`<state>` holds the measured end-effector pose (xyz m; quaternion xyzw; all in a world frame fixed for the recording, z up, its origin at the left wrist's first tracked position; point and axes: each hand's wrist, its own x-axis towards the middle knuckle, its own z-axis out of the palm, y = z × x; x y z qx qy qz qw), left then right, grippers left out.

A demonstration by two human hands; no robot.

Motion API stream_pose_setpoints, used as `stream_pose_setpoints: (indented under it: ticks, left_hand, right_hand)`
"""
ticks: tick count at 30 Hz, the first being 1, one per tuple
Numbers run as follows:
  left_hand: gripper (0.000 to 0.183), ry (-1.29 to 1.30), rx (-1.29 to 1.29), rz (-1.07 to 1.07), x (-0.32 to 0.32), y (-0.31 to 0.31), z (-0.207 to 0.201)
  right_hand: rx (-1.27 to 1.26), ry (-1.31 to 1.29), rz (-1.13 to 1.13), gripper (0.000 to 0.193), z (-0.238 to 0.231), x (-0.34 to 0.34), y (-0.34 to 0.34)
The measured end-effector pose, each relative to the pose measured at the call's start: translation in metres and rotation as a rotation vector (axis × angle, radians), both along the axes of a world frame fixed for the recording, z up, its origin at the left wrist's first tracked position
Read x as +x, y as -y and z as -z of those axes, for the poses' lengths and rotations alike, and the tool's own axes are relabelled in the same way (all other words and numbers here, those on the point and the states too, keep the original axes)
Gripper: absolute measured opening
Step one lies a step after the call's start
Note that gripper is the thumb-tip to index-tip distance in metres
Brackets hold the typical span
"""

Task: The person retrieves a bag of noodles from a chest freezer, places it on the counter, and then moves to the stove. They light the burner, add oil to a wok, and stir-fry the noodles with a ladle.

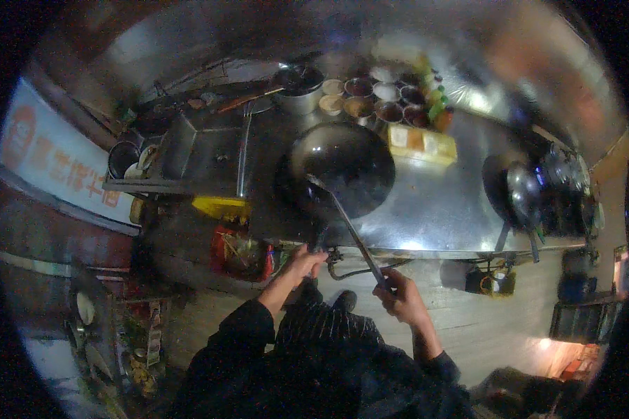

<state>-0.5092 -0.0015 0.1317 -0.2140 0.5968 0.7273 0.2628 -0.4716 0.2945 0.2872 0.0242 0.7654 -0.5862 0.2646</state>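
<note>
A large dark wok [360, 157] sits on the stove area of the steel counter in front of me. Its short handle [319, 239] points toward me, and my left hand [302, 265] is closed around the handle's near end. My right hand [400, 300] grips the lower end of a long-handled metal ladle [353, 227]. The ladle slants up to the left, and its head lies inside the wok, left of the middle. The head's exact shape is dim. Inside the wok the surface looks dark and shiny; I cannot make out any food.
Seasoning bowls [360, 108] crowd the back behind a yellow tray [421, 144]. A metal pot [300, 94] stands to their left. Dark pans [514, 188] occupy the counter's right end. A steel basin [213, 150] lies left, with a red container [237, 251] below counter level.
</note>
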Motion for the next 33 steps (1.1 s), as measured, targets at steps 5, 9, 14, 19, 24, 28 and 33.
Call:
stream_pose_setpoints:
  ticks: [5, 9, 14, 19, 24, 28, 33]
  left_hand:
    - [0.027, -0.042, -0.142, -0.012, -0.031, 0.010, -0.009]
    - [0.027, 0.007, -0.192, -0.009, -0.026, 0.025, -0.022]
    - [0.036, 0.035, -0.167, -0.022, 0.011, 0.036, -0.031]
    - [0.036, 0.034, -0.138, -0.035, 0.039, 0.033, -0.035]
    - [0.037, 0.044, -0.115, -0.047, 0.030, 0.023, -0.041]
    - [0.036, 0.138, -0.184, 0.022, 0.010, 0.023, -0.035]
    - [0.018, 0.191, -0.097, -0.189, -0.022, 0.030, -0.001]
  right_hand:
    - [-0.038, -0.094, -0.011, 0.039, 0.013, 0.004, 0.004]
    - [-0.038, -0.061, -0.013, 0.038, 0.024, 0.007, 0.005]
    - [-0.061, -0.093, -0.037, 0.039, 0.034, 0.008, 0.002]
    - [-0.034, -0.064, -0.041, 0.041, 0.037, 0.010, 0.001]
    - [-0.057, -0.154, -0.083, 0.043, 0.034, 0.008, 0.005]
    - [-0.004, 0.035, -0.112, 0.045, 0.034, 0.009, 0.008]
    - [0.026, -0.107, -0.108, 0.039, 0.060, 0.008, 0.021]
